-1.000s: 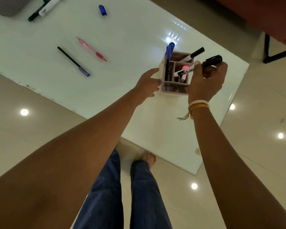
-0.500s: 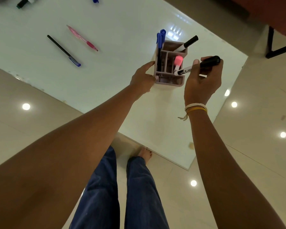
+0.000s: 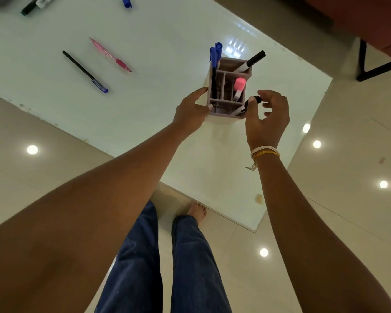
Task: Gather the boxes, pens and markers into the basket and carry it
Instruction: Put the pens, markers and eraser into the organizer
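1. The left hand (image 3: 193,109) grips the near-left wall of the basket (image 3: 229,86), steadying it.
2. The right hand (image 3: 266,118) pinches the marker (image 3: 250,103), slanted tip-down into the near-right compartment.
3. Loose pens (image 3: 85,71) lie well left.

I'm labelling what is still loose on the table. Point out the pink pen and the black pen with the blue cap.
pink pen (image 3: 110,54): head view, mid-barrel.
black pen with the blue cap (image 3: 84,70): head view, middle of the black shaft.

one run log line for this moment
left hand: steadying organizer | right hand: lowering black marker into front slot | table: black pen, pink pen loose
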A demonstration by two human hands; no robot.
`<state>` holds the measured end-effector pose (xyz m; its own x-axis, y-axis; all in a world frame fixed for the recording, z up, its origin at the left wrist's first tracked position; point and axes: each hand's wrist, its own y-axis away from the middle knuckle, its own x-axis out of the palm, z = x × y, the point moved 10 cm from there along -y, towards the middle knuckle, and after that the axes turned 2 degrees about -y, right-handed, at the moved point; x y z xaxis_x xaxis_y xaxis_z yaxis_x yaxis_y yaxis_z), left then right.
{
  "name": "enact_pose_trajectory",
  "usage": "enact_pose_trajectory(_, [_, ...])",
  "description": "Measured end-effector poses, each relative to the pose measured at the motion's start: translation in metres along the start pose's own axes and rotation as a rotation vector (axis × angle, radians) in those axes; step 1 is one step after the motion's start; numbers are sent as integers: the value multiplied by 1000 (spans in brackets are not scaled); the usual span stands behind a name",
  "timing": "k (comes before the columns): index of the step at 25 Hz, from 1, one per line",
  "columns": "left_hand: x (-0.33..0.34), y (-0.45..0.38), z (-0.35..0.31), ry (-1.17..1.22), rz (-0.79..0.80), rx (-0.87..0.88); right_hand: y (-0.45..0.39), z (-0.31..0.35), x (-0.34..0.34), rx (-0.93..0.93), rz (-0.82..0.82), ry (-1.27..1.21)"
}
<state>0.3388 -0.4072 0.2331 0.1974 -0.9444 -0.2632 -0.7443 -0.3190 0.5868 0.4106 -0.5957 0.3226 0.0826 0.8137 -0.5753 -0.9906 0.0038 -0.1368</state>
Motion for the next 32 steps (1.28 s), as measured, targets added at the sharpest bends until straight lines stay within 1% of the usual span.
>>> enact_pose_trajectory(3, [-15,6,3,-15,-20,32,1,32,3,-94,-79,19])
enact_pose_trajectory(5, [-35,7,1,-75,-35,66,3,63,25,-178,-47,10])
enact_pose_trajectory(7, [-69,4,2,-145,-80,99,8,94,63,-229,49,-39])
enact_pose_trajectory(10, [-132,-3,15,-258,-203,107,21,132,129,-255,184,-45])
enact_pose_trajectory(13, [-203,-12,45,-274,-334,40,32,160,203,-257,343,-27])
enact_pose_trajectory(16, [-270,-20,77,-227,-440,-71,33,170,273,-198,505,20])
enact_pose_trajectory(18, [-304,-27,86,-262,-482,-95,23,171,311,-158,573,98])
enact_pose_trajectory(22, [-353,-51,92,-359,-525,-116,-13,164,380,-148,670,448])
enact_pose_trajectory(24, [-369,-63,93,-376,-519,-113,-34,163,404,-141,688,557])
enact_pose_trajectory(28, [-383,-87,83,-430,-466,-13,-67,157,431,-105,702,601])
enact_pose_trajectory(30, [-391,-102,68,-462,-464,52,-69,162,440,-135,675,554])
enact_pose_trajectory(32, [-402,-119,50,-473,-504,102,-63,167,448,-144,656,467])
